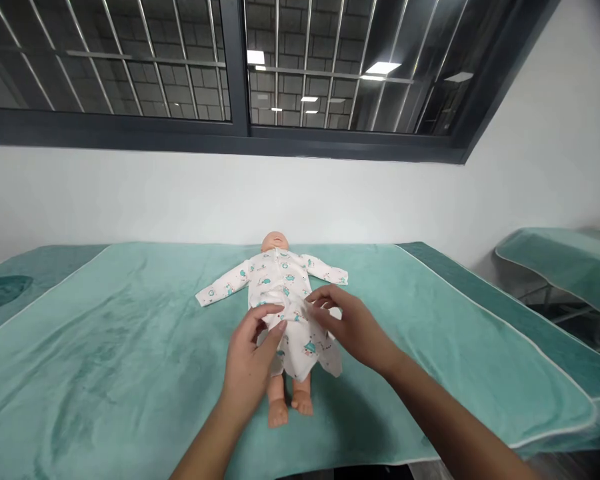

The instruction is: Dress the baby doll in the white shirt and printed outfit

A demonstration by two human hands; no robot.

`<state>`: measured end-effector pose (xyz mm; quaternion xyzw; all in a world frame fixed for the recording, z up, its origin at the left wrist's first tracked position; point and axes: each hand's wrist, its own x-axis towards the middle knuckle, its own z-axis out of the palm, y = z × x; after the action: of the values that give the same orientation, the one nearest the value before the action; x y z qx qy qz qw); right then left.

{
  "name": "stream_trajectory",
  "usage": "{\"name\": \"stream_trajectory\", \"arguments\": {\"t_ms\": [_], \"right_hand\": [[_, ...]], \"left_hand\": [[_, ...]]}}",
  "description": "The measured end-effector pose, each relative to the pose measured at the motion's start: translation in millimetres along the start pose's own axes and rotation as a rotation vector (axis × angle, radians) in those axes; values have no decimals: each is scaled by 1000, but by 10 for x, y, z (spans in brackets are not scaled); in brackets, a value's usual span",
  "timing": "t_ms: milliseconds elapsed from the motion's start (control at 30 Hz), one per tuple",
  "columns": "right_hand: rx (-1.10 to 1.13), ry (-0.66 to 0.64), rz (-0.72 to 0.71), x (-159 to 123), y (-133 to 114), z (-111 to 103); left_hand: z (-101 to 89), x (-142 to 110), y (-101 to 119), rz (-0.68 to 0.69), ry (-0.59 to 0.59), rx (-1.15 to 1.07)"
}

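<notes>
A baby doll (275,241) lies on its back on a teal towel (130,347), head toward the wall and bare feet toward me. It wears a white printed romper (280,277) with both sleeves spread out. My left hand (250,363) pinches the romper's fabric at the doll's waist, thumb and fingers closed on the cloth. My right hand (350,327) grips the same garment from the right side at the waist, fingers curled on the fabric.
The towel covers a padded table (485,293) with a darker teal sheet, set against a white wall under a barred window (230,67). A second covered table (560,260) stands at the right.
</notes>
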<state>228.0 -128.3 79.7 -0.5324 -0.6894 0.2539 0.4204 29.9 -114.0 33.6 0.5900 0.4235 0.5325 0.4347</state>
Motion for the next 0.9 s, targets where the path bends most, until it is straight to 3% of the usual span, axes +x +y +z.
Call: {"name": "stream_trajectory", "arguments": {"t_ms": [167, 300, 367, 500, 567, 633, 700, 767, 900], "right_hand": [[195, -74, -11, -56, 57, 80], [363, 78, -40, -92, -124, -98], [432, 76, -16, -77, -261, -178], [528, -134, 32, 50, -471, -142], [558, -207, 21, 153, -517, -46], [580, -236, 2, 256, -531, 48], [569, -240, 0, 334, -513, 98], [528, -295, 18, 364, -462, 90], [364, -752, 70, 298, -322, -21]], "left_hand": [[-30, -75, 99, 50, 38, -42], [-28, -46, 301, 34, 168, -9], [-18, -34, 454, 105, 235, 67], [-34, -25, 725, 392, 411, 313], [-63, 1, 788, 433, 235, 377], [-105, 51, 796, 362, -32, 372], [-162, 115, 771, 254, -183, 355], [-235, 180, 738, 170, -184, 336], [-364, 275, 710, 85, 80, 35]]}}
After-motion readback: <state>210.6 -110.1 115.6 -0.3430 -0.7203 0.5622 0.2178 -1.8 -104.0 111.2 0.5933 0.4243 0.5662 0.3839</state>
